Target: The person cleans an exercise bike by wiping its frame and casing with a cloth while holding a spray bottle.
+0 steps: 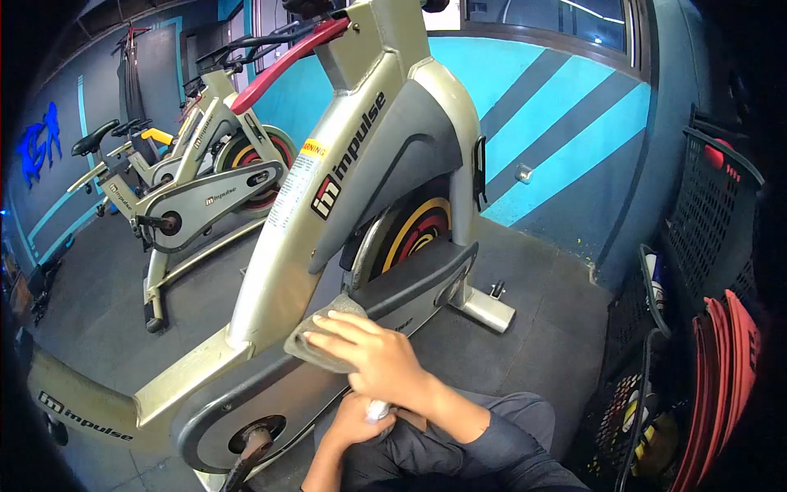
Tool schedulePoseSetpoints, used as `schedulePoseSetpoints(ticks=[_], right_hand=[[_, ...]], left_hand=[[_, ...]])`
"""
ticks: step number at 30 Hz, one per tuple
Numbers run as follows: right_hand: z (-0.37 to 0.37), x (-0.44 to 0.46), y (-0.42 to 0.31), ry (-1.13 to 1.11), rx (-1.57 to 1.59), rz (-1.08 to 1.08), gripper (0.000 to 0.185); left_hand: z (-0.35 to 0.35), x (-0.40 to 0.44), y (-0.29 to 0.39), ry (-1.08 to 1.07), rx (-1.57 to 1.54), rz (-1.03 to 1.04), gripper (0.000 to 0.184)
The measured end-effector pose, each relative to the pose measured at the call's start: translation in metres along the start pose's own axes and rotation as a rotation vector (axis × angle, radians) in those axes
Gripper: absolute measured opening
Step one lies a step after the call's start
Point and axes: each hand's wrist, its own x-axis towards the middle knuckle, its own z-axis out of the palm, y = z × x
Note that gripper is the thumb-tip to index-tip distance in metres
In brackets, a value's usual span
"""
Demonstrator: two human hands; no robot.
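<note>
Silver-framed Impulse exercise bikes (352,164) stand on dark floor tiles (525,353) inside a gym with turquoise-striped gray walls (566,123).

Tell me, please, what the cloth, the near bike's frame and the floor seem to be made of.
The cloth looks like matte grey fabric, perhaps microfibre, as it drapes softly. The frame is probably metal with glossy pale-gold paint: it shines, and weld-like beads show at joints. The floor could be rubber tile: dark, dull, with thin seams.

Grey cloth (305,348) over dark chain guard (410,284), 1 upright silver exercise bike (283,262), 1 white item (378,410), partly hidden
</note>
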Motion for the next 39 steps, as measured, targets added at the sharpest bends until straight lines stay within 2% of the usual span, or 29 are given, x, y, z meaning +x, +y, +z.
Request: schedulePoseSetpoints(ticks=[3,6,10,12,15,20,22,25,27,28,30,32,37,39], right_hand=[[-0.006,-0.010,0.024,0.025,0.097,0.081,0.074],[-0.009,-0.028,0.065,0.112,-0.021,0.145,0.075],[-0.021,-0.051,0.143,0.196,-0.197,0.246,0.069],[-0.034,-0.056,0.174,0.219,-0.238,0.359,0.064],[-0.051,-0.053,0.198,0.258,-0.179,0.357,0.060],[-0.040,-0.045,0.161,0.217,-0.354,0.401,0.058],[-0.033,-0.038,0.131,0.170,-0.395,0.330,0.060],[-0.016,-0.022,0.075,0.116,-0.296,0.190,0.064],[-0.003,-0.009,0.033,0.092,-0.211,0.058,0.065],[0.004,-0.003,0.013,0.089,-0.164,-0.016,0.064],[0.013,0.006,-0.025,0.068,-0.075,-0.117,0.058],[0.021,0.011,-0.048,0.087,-0.028,-0.185,0.054],[0.019,0.007,-0.027,0.069,0.076,-0.151,0.060],[0.014,0.000,-0.003,0.079,0.051,-0.115,0.070]], left_hand=[[-0.006,0.008,0.027,-0.035,-0.053,-0.020,0.035],[-0.007,0.010,0.029,-0.051,-0.035,-0.012,0.035],[-0.002,0.009,0.022,-0.064,-0.108,-0.058,0.036],[-0.003,0.011,0.024,-0.066,-0.047,-0.042,0.035],[-0.006,0.010,0.030,-0.064,-0.025,-0.015,0.033],[-0.006,0.007,0.030,-0.059,-0.017,0.009,0.030],[-0.006,0.008,0.029,-0.054,-0.019,0.018,0.030],[-0.002,0.008,0.026,0.001,-0.056,0.066,0.026],[-0.004,0.007,0.024,-0.128,-0.034,-0.053,0.035],[0.003,0.001,0.012,-0.124,-0.030,-0.057,0.035],[0.025,-0.017,-0.022,-0.024,-0.280,0.015,0.045],[0.010,-0.021,0.011,-0.101,-0.735,-0.368,0.054],[0.012,-0.012,-0.003,-0.048,-0.330,-0.085,0.047],[0.004,-0.002,0.005,-0.034,-0.225,-0.032,0.042]])
